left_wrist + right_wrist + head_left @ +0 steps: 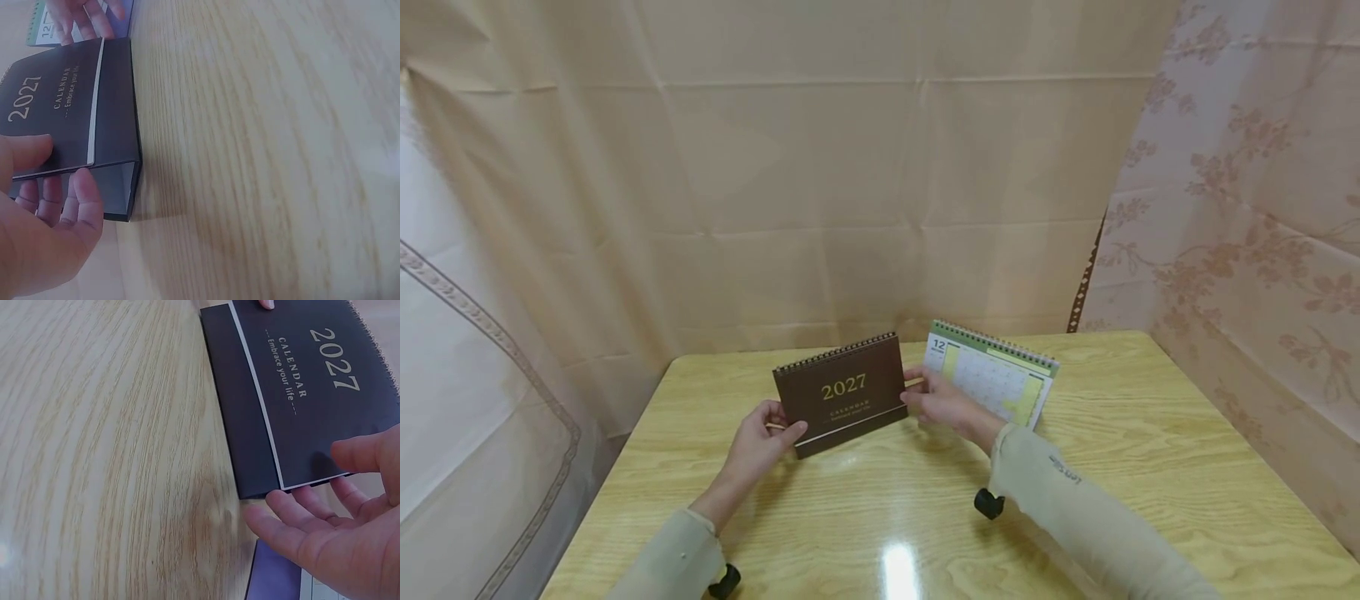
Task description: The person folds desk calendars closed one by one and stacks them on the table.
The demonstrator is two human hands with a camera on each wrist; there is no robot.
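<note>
A dark brown desk calendar (842, 392) with gold "2027" lettering and a spiral along its top stands at a slant on the wooden table. My left hand (767, 437) holds its left side, thumb on the front cover and fingers behind the edge. At the opposite side, my right hand (943, 402) holds the right edge, with its thumb over the cover (312, 425) and fingers at the side. Just behind my right hand stands a second desk calendar (985, 375), white and green with "12" on its page, partly hidden by that hand and wrist.
The wooden table (850, 525) has a bright glare spot near its front. A beige curtain (805, 208) hangs along the back edge, and a flowered cloth (1262, 233) along the right. Black wrist-worn pieces (989, 503) sit beneath both forearms.
</note>
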